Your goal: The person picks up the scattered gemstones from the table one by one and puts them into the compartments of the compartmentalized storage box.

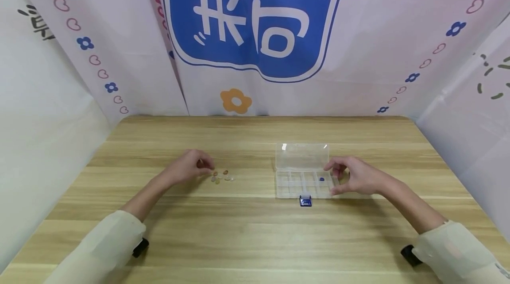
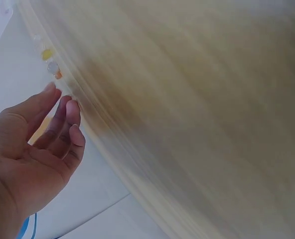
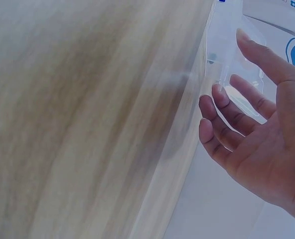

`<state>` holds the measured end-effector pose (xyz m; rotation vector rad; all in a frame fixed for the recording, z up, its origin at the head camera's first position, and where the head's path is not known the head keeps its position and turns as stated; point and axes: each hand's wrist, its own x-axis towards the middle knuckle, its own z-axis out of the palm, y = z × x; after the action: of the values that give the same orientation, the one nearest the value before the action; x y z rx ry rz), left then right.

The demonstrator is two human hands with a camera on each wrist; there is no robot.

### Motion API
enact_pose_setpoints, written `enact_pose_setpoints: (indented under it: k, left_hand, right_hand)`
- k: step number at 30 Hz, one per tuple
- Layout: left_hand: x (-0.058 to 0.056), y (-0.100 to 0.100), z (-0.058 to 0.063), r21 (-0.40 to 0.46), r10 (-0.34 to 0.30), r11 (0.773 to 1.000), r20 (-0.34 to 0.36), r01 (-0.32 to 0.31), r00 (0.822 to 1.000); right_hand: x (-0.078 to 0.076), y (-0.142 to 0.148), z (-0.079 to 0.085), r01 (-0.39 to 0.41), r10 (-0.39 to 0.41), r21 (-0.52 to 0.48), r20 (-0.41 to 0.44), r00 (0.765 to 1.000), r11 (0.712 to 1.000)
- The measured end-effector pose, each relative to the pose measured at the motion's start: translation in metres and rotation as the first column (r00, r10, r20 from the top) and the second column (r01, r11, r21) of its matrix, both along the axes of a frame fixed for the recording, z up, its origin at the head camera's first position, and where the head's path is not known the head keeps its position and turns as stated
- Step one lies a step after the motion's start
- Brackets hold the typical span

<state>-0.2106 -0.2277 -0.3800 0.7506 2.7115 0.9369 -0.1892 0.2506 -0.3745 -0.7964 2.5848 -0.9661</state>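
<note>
On the table (image 1: 255, 239), a clear box (image 1: 283, 194) is set right of centre, its lid (image 1: 303, 156) raised at the far side. The right hand (image 1: 356, 175) is held at the box's right end, fingers loosely bent, thumb well apart. The left hand (image 1: 185, 166) is bent beside small beads (image 1: 227, 178), scattered left of the box; whether one is pinched cannot be told. A blue bead (image 1: 321, 179) is contained in a right-hand compartment.
</note>
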Motion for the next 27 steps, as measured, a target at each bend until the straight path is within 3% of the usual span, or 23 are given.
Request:
enact_pose_setpoints:
  k: [14,20,27]
  left_hand:
    - [-0.0026,0.0075,0.0013,-0.031,-0.016,0.999,0.052,0.017,0.999]
    - [-0.0045,0.0071,-0.0015,-0.035,-0.049,0.998,0.037,0.050,0.998]
    - [-0.0035,0.0095,-0.0007,-0.035,-0.030,0.999,0.051,0.032,0.998]
  right_hand:
    - [-0.0007,0.0004,0.0004,-0.021,0.021,0.006,-0.020,1.000,1.000]
    - [-0.0004,0.0015,0.0000,-0.021,0.021,0.009,-0.019,1.000,1.000]
    - [0.0001,0.0009,0.0001,-0.024,0.024,0.006,-0.025,0.999,1.000]
